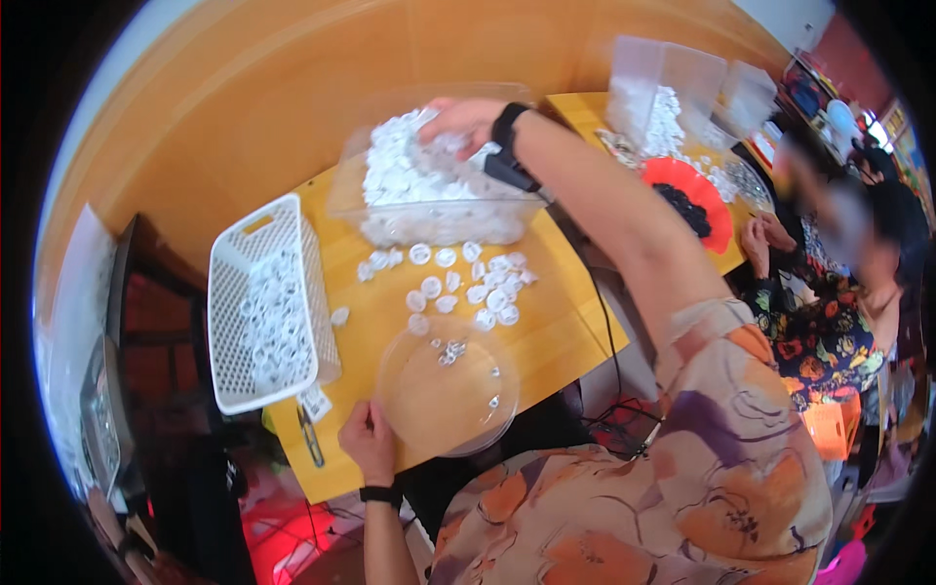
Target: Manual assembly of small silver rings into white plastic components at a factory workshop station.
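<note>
White plastic pieces (395,171), heaped high in the clear bin (346,185) at the far side of the table, and my right hand (463,122) is down among them, fingers curved over the heap; it's blurred there, so I can't tell whether I've got a grip on any. Here's the danger: the heap slopes up close to the rim, so a hasty scoop could spill some over the side, and the black wrist device (509,174) hangs low enough to catch on the edge. The pieces look small, pale and glossy, some nearly see-through, all tumbled at odd angles. Just this side of the bin, loose pieces (499,292) lie scattered, round and cup-like; a dragging sleeve or forearm could sweep them about. Nearer me sits the round clear tub (429,395), a few small shiny bits (450,353) inside, and look, its near side juts past the table edge! A knock or a push down on that side could tip it. My left hand (369,444) is beside its rim, fingers curled in; whether they pinch it, I can't tell. Off to the left, the white basket (320,322) holds plenty more white parts (276,322).
</note>
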Tool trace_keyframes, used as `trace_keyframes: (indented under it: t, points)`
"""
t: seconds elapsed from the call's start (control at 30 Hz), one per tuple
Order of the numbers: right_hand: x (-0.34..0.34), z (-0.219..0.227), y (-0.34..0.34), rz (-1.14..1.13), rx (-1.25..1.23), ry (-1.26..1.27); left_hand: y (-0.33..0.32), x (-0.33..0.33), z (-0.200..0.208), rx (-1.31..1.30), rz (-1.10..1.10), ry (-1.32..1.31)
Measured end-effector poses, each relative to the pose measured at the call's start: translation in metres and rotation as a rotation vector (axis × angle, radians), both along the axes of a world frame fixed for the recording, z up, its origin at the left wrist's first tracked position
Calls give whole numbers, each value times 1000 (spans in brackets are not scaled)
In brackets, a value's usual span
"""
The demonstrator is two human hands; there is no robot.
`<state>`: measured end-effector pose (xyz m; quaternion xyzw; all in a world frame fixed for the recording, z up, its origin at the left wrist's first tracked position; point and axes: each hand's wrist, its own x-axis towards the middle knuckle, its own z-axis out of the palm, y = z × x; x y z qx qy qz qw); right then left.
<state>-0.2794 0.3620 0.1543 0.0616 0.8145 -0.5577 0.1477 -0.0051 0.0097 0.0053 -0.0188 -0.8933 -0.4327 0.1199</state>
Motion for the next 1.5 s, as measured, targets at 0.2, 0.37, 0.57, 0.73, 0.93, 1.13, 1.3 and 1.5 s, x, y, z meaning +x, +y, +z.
trace_keyframes:
  t: [0.2, 0.37, 0.57, 0.73, 0.93, 1.13, 1.3, 1.5]
  points:
    - [53, 54, -31, 193, -241, -34, -7, 3, -1, -2, 10, 23]
    - [108, 38, -63, 333, -227, -77, -5, 4, 2, 49, 0, 46]
    - [138, -8, -92, 510, 385, 345, -9, 3, -6, 56, -43, 38]
    - [143, -48, -112, 596, 739, 406, -16, 8, -12, 107, -38, 46]
    - [131, -73, -100, 557, 661, 365, -14, 10, -13, 598, -5, -99]
    - [133, -30, -93, 586, 465, 532, -15, -3, -15, 311, -28, 98]
    - [121, 42, -61, 319, 184, 131, 4, -3, 12, 128, 85, -27]
    - [56, 19, -14, 165, 490, 36, -6, -2, 10, -152, 119, 7]
